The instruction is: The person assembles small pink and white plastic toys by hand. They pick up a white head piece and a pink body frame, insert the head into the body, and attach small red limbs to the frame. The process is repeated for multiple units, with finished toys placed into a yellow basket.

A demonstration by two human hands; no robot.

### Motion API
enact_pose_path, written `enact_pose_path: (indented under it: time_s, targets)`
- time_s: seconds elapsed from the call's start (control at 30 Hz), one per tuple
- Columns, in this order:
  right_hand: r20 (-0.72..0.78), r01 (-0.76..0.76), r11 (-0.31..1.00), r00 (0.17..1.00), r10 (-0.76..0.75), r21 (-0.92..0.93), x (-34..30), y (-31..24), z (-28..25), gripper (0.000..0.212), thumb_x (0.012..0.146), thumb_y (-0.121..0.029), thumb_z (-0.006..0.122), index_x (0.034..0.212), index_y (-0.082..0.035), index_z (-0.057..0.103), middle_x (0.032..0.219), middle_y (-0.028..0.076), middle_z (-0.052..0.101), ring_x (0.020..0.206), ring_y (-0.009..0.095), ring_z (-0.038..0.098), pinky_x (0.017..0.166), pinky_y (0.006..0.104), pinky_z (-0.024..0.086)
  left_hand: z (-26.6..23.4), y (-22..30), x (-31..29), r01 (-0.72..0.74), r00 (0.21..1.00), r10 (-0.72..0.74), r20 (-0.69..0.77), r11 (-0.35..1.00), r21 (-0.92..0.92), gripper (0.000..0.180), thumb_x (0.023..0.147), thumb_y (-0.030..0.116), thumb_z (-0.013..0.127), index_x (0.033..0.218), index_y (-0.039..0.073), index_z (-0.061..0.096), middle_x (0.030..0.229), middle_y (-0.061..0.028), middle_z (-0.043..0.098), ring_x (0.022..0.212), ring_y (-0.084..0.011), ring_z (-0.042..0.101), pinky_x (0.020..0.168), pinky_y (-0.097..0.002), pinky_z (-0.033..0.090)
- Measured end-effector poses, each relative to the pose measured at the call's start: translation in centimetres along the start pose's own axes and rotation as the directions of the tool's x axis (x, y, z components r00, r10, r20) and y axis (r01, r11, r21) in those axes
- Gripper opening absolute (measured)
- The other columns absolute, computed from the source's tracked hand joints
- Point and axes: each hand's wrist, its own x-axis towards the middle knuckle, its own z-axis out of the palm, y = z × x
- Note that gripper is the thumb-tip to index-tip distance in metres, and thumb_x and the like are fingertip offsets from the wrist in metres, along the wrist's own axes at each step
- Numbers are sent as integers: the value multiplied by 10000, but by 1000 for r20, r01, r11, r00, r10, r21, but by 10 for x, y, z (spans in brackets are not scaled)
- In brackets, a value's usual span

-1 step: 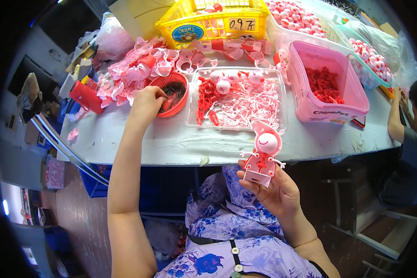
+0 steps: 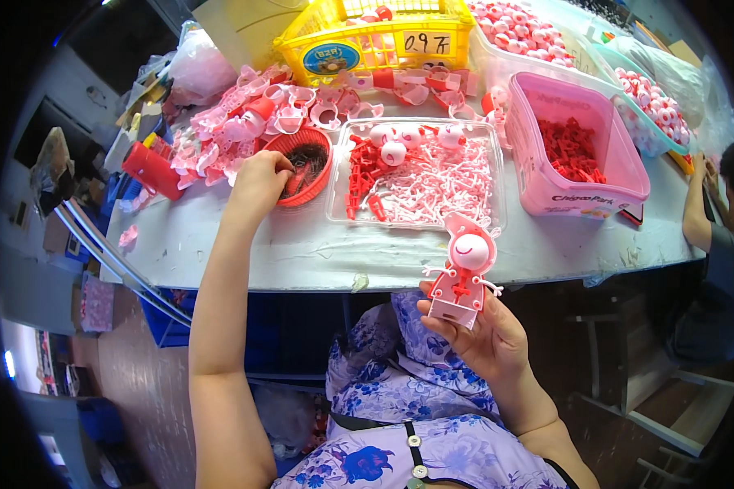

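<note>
My right hand (image 2: 491, 336) holds a pink and white toy figure (image 2: 463, 273) upright by its base, over the near edge of the table. The figure has a round white head with a curved smile line, a pink hood, small white arms and red parts on its front. My left hand (image 2: 261, 181) reaches into a round red basket (image 2: 324, 175) holding small dark pieces. Its fingertips are pinched together, and what they hold is hidden. Right of the basket, a clear tray (image 2: 416, 226) contains white and pink limb pieces, red parts and several round heads.
A pile of pink shell parts (image 2: 220, 130) lies behind the basket. Farther back stand a yellow basket (image 2: 375, 57) and a white bin of round heads (image 2: 579, 61). A pink tub (image 2: 538, 183) holds red parts. At the far right sits another person (image 2: 722, 244).
</note>
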Motion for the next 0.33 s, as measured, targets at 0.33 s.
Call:
enact_pose_path:
  time_s: [0.33]
  targets:
    - [28,-3,999,1000,4,-36,1,0,1,602,991,-322,448,1413,71,276,1387,335,375,1222,408,502,1026,458,452,-8,1,1,-71,992,65,104,996,61,152,746,58,679,881,-8,701,952,-156,648,908,-306,628,844,-374,479]
